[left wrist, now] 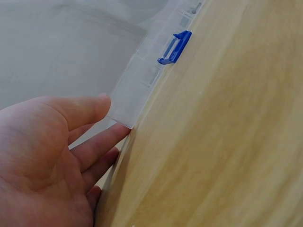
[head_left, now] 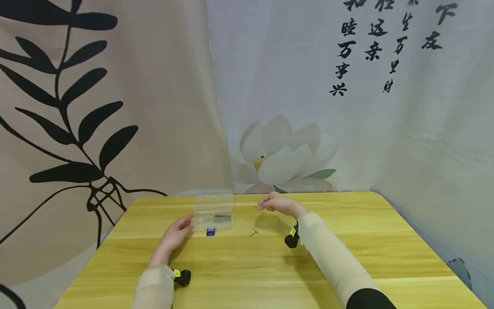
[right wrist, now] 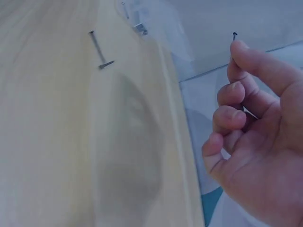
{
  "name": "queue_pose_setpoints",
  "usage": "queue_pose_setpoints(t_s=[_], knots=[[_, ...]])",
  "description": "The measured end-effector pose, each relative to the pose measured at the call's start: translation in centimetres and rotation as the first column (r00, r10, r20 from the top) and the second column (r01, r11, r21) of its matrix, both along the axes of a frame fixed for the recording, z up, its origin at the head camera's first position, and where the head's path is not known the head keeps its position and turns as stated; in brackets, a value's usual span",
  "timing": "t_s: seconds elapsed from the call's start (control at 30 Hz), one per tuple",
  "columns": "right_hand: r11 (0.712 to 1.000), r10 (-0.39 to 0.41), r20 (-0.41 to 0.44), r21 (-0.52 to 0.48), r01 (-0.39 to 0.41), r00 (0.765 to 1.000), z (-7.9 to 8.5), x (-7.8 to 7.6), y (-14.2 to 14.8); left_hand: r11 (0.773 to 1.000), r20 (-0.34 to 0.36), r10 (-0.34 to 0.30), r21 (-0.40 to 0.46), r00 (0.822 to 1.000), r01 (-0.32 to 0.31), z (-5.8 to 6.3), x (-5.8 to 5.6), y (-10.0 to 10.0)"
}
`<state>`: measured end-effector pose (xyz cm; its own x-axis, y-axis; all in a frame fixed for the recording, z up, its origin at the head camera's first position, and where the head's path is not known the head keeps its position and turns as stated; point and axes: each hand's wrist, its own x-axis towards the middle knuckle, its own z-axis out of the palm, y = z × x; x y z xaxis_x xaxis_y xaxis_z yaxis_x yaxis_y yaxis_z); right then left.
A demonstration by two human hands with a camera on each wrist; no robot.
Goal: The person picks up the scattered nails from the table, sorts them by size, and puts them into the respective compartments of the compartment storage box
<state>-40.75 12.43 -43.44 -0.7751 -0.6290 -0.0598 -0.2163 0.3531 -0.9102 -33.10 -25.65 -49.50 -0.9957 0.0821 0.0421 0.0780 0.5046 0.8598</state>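
Note:
My left hand (head_left: 177, 236) rests at the left side of a clear plastic compartment box (head_left: 213, 204), which stands with its lid up. In the left wrist view, the thumb and extended fingers (left wrist: 102, 146) touch the box's near corner. A blue latch (left wrist: 175, 48) sits on its front edge. Dark slender pieces (head_left: 222, 216) lie in one compartment. Right of the box, my right hand (head_left: 283, 204) is raised above the table, pinching a small dark screw (right wrist: 235, 36) between thumb and forefinger; only its head end shows. Two more screws (right wrist: 98, 49) lie on the table, touching or nearly so.
The wooden table (head_left: 247, 266) ends at a back edge just behind the box. A printed cloth backdrop (head_left: 166, 107) hangs behind it. Black wrist cameras (head_left: 292, 237) sit on both forearms.

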Motion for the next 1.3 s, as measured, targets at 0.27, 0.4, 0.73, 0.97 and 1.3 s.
queue_pose_setpoints(t_s=[0.27, 0.4, 0.73, 0.97, 1.3], knots=[[0.999, -0.004, -0.015, 0.035, 0.005, 1.0, 2.0, -0.4, -1.3, 1.0, -0.007, 0.004, 0.005, 1.0, -0.004, -0.3, -0.1, -0.3], [0.999, 0.007, -0.037, 0.053, -0.005, 0.999, 2.3, -0.6, -2.1, 1.0, -0.015, 0.01, 0.008, 1.0, -0.01, -0.2, -0.1, -0.2], [0.996, 0.048, -0.055, 0.075, -0.044, 0.997, 1.1, -0.8, -5.0, 1.0, -0.015, 0.019, 0.011, 1.0, -0.019, -0.3, -0.1, -0.3], [0.992, 0.014, -0.087, 0.13, -0.003, 0.996, 0.0, 0.1, -7.4, 1.0, -0.038, 0.021, 0.012, 0.999, -0.021, -0.2, -0.1, -0.2], [0.987, -0.009, -0.255, 0.151, 0.049, 0.967, -1.8, 0.2, -10.4, 0.999, -0.032, 0.033, 0.008, 0.999, -0.033, -0.4, -0.2, -0.4]])
